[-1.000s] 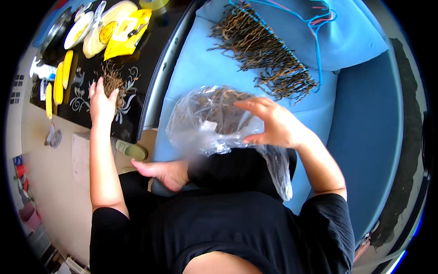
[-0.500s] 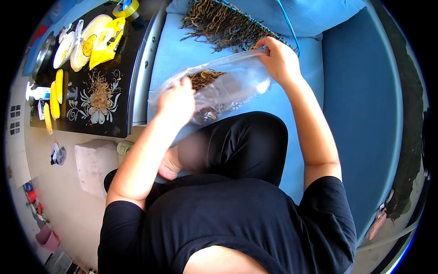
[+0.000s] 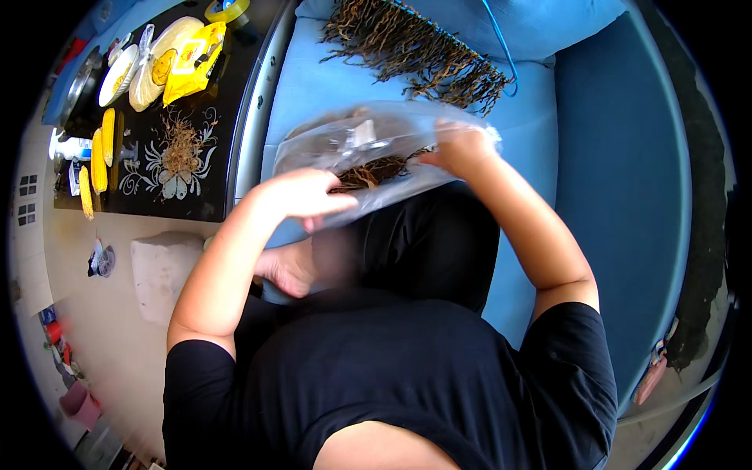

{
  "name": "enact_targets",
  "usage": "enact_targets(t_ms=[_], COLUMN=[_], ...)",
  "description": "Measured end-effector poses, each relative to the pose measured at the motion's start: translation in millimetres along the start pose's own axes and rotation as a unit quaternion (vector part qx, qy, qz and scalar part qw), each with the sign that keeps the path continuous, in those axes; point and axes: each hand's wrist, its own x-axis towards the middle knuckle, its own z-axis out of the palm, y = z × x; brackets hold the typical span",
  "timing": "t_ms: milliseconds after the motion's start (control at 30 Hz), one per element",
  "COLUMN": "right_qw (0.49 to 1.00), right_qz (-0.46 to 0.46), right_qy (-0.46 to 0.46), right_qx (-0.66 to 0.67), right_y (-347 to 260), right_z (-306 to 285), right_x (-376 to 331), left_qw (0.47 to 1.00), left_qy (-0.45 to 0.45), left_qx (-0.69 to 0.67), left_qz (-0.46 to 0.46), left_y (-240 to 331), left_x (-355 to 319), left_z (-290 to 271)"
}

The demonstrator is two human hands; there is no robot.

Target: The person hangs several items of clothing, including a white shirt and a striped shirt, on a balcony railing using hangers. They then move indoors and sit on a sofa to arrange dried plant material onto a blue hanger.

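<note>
The left hand (image 3: 313, 196) lies at the 8 o'clock edge of the clear plastic bag (image 3: 313, 153), fingers loosely spread and partly bent; whether it pinches the film I cannot tell. The right hand (image 3: 466, 149), at the bag's 3 o'clock end, is curled around the film, its thumb toward the mouth. Dark brown strands (image 3: 372, 172) lie inside the bag, which is above the person's black-clad knee. Taking clock directions from the bag, the glossy black counter (image 3: 211, 205) stretches from 9 to 11 o'clock, printed with a pale floral pattern. A loose heap of thin brown bits (image 3: 182, 149) lies on it at 9, with 3 yellow corn cobs (image 3: 98, 160) beyond, 1 of them jutting past the edge. At 10 are a yellow packet (image 3: 194, 66) and a white dish (image 3: 117, 78). The blue sofa (image 3: 619, 204) spreads beneath and around to 3; on its seat at 1, more twisted strands (image 3: 407, 55) hang along a blue hanger (image 3: 501, 39). At 8 o'clock, the beige floor (image 3: 86, 305) bears a pale block (image 3: 157, 274) and, farther out, a pink bin (image 3: 81, 403).
</note>
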Motion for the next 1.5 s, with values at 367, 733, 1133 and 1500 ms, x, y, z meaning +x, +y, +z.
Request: enact_targets(t_ms=[367,733,1133,1500], right_qw=[0.775,0.878,0.727,0.666], right_qz=[-0.274,0.170,-0.031,0.039], right_qy=[-0.058,0.411,0.570,0.549], right_qx=[0.566,0.177,0.382,0.503], right_y=[59,156,148,154], right_z=[-55,-1,-70,-105], right_x=[-18,105,11,-60], left_qw=[0.962,0.914,0.860,0.843], left_qy=[0.263,0.363,0.452,0.482], left_qx=[0.016,0.144,-0.017,-0.099], left_qz=[0.074,0.108,0.234,0.218], left_y=[-16,16,-8,-20], left_x=[-6,20,14,2], left_z=[-12,-2,27,36])
